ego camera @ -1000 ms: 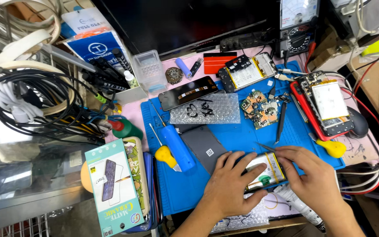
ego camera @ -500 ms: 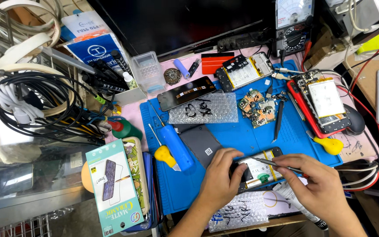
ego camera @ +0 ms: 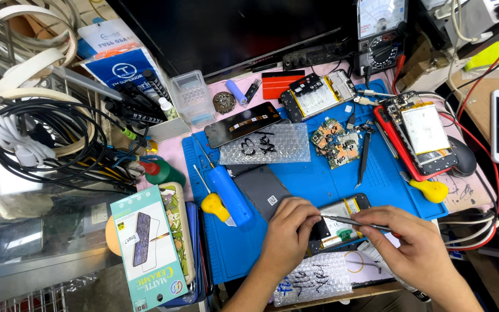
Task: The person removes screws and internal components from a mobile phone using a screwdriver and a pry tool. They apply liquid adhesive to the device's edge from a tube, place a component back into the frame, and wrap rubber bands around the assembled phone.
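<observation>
An opened phone (ego camera: 342,222) with its back off lies at the front of the blue work mat (ego camera: 319,185). My left hand (ego camera: 287,237) rests on the phone's left end and pins it down. My right hand (ego camera: 414,248) grips thin metal tweezers (ego camera: 350,220) whose tips point left over the phone's insides. A grey back cover (ego camera: 264,190) lies just left of my left hand.
On the mat lie a blue-handled screwdriver (ego camera: 229,196), a yellow-handled one (ego camera: 215,205), bubble wrap (ego camera: 267,144), circuit boards (ego camera: 336,141) and a black pen tool (ego camera: 364,159). Two more opened phones (ego camera: 423,133) lie behind. A cable coil (ego camera: 36,141) and a screen-protector box (ego camera: 145,248) sit left.
Both hands and the opened phone have shifted slightly right and toward the mat's front edge. My right hand now holds the tweezers lower, across the phone.
</observation>
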